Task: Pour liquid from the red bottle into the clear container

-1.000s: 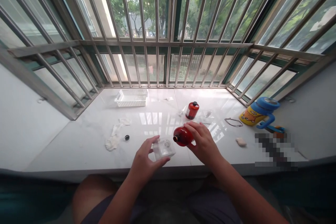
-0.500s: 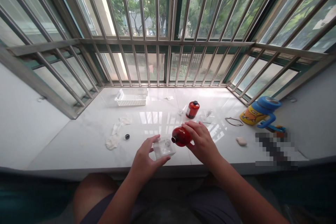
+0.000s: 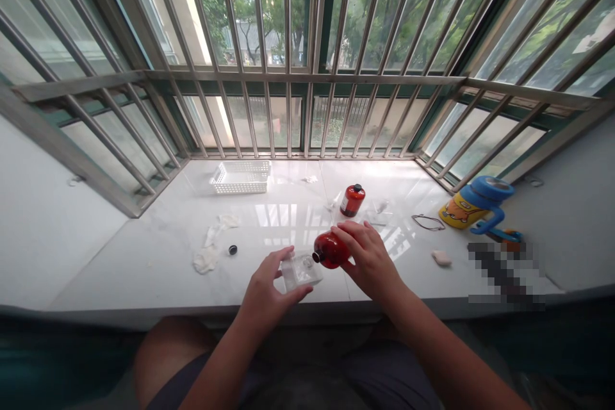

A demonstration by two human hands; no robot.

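My left hand [image 3: 270,282] is closed around the side of a small clear plastic container [image 3: 302,271], which has a round opening on top. In my right hand [image 3: 369,256] is a red bottle [image 3: 331,250], tilted so its uncapped mouth points left, just above the container's opening. Whether liquid flows between them cannot be made out. A black cap [image 3: 233,250] lies on the white ledge to the left. Behind my right hand a second red bottle [image 3: 352,201] stands upright with a black cap on it.
A white perforated basket [image 3: 241,178] stands at the back left. Crumpled white tissue [image 3: 207,259] lies at the left. To the right are a thin cord loop [image 3: 428,223], a beige piece [image 3: 441,259] and a blue-yellow jug [image 3: 473,204]. Metal bars [image 3: 288,80] close off the window.
The red bottle in my right hand has shifted and tipped very slightly left toward the container. My left hand and the container have barely moved.
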